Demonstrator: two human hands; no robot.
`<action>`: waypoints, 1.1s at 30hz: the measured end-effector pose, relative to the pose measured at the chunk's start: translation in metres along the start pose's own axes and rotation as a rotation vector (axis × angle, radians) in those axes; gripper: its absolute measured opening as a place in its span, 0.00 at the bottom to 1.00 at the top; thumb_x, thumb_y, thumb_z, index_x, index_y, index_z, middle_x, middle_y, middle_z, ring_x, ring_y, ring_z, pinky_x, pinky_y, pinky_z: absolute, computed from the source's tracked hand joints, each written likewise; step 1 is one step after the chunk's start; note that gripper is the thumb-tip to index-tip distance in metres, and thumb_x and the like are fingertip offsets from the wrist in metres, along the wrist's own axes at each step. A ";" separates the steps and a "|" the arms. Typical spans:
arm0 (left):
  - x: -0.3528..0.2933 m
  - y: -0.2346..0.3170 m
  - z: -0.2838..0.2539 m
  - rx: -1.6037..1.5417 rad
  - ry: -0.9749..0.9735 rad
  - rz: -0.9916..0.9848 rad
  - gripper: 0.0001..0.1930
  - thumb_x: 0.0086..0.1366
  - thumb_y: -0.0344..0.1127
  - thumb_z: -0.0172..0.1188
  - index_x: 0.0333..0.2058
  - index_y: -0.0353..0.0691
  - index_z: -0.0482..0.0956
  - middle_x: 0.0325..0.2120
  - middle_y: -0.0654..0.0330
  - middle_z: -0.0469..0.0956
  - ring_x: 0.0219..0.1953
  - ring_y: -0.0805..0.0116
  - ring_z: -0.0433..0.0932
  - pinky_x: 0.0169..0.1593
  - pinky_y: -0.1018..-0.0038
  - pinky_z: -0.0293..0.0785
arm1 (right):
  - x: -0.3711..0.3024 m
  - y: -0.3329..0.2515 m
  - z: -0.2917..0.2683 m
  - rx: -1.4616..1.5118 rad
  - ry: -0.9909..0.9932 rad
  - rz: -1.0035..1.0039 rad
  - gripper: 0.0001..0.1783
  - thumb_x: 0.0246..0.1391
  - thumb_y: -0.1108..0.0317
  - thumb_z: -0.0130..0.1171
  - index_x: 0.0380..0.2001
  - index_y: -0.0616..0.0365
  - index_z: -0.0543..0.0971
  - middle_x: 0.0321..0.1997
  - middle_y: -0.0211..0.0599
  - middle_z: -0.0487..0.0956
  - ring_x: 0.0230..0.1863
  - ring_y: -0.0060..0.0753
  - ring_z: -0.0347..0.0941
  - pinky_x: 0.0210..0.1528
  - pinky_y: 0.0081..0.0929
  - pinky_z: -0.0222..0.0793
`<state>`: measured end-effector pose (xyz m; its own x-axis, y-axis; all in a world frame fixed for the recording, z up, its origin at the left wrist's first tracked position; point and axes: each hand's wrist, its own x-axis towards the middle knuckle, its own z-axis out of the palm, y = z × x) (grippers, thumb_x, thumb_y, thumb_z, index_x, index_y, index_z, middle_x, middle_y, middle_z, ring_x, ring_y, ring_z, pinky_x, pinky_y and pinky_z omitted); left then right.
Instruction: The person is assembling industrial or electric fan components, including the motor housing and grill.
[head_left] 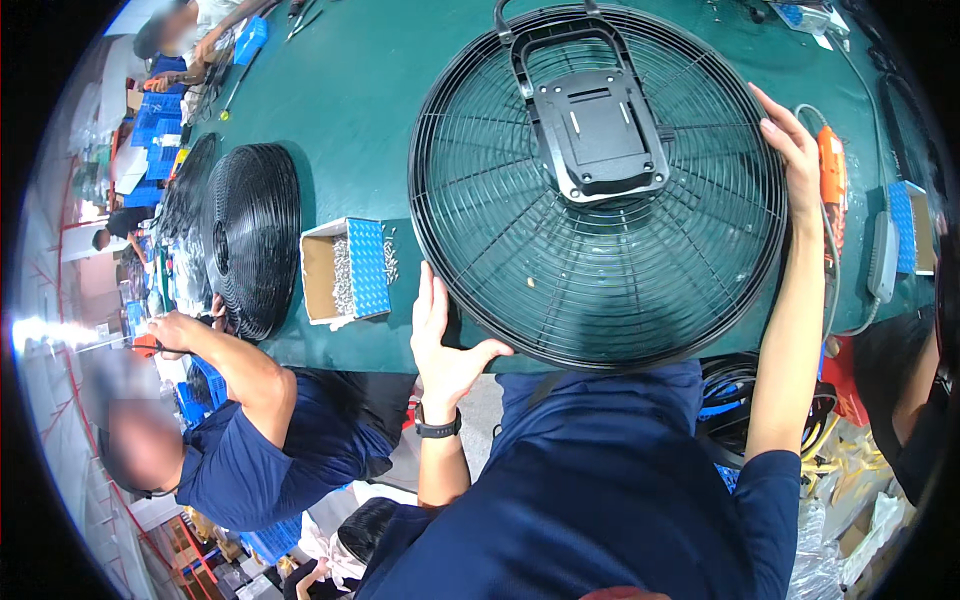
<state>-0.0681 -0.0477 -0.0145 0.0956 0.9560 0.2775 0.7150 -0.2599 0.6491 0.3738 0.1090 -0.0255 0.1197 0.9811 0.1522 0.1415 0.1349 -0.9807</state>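
A large round black wire fan guard (560, 290) lies on the green table in front of me. A black plastic motor housing (597, 130) sits over its upper middle, with a black tubular handle frame (522, 65) around it. My left hand (445, 345) rests against the guard's near left rim, fingers stretched and thumb spread. At the far right rim, the fingers of my right hand (797, 155) hook over the edge; its thumb is hidden. A blue-and-tan cardboard box (372, 268) of small screws stands left of the guard, some screws loose beside it.
Stacked black wire guards (262, 240) stand at the left, near a co-worker (240, 430) in dark blue. An orange power tool (831, 170) with a cable lies right of my right hand, beside a grey device (882, 258) and another blue box (908, 228). Cables hang below the table edge.
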 end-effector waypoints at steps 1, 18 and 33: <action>0.000 -0.001 0.001 -0.005 0.008 0.018 0.61 0.25 0.45 0.79 0.62 0.39 0.59 0.64 0.44 0.54 0.61 0.50 0.62 0.60 0.61 0.61 | 0.000 0.001 0.000 0.005 -0.004 -0.002 0.28 0.50 0.62 0.56 0.55 0.63 0.72 0.56 0.37 0.73 0.57 0.25 0.65 0.63 0.24 0.51; 0.001 0.001 -0.002 0.037 -0.015 -0.034 0.59 0.25 0.39 0.78 0.62 0.40 0.60 0.64 0.48 0.54 0.62 0.49 0.61 0.61 0.61 0.60 | 0.002 -0.005 0.004 -0.105 -0.013 -0.005 0.28 0.52 0.63 0.52 0.55 0.64 0.71 0.58 0.40 0.71 0.62 0.30 0.63 0.65 0.24 0.48; -0.003 -0.005 -0.002 0.089 -0.013 -0.055 0.56 0.31 0.50 0.76 0.61 0.35 0.61 0.63 0.47 0.58 0.64 0.51 0.59 0.64 0.60 0.55 | -0.002 0.016 0.012 0.134 0.072 0.050 0.26 0.47 0.68 0.60 0.52 0.62 0.75 0.51 0.38 0.76 0.52 0.25 0.70 0.58 0.21 0.59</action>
<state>-0.0733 -0.0494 -0.0172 0.0631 0.9701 0.2342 0.7777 -0.1949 0.5976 0.3645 0.1112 -0.0431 0.1944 0.9752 0.1062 0.0015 0.1079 -0.9942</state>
